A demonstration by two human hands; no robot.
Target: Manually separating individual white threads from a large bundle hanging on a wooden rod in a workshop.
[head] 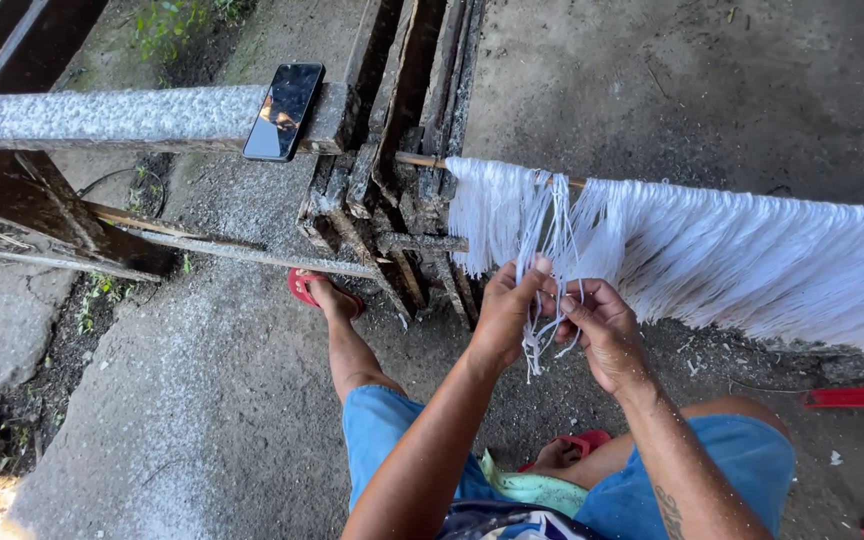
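Wooden frame (pixel 382 150) on concrete floor (pixel 202 400); black phone (pixel 284 110) flat on beam (pixel 102 118); white strands (pixel 732 255) hang from rod (pixel 422 159).

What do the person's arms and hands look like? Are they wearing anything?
Both arms are bare, with no sleeves or gloves. The left hand and right hand show no rings or watch. The right forearm has a dark tattoo and pale specks. Blue shorts cover the legs.
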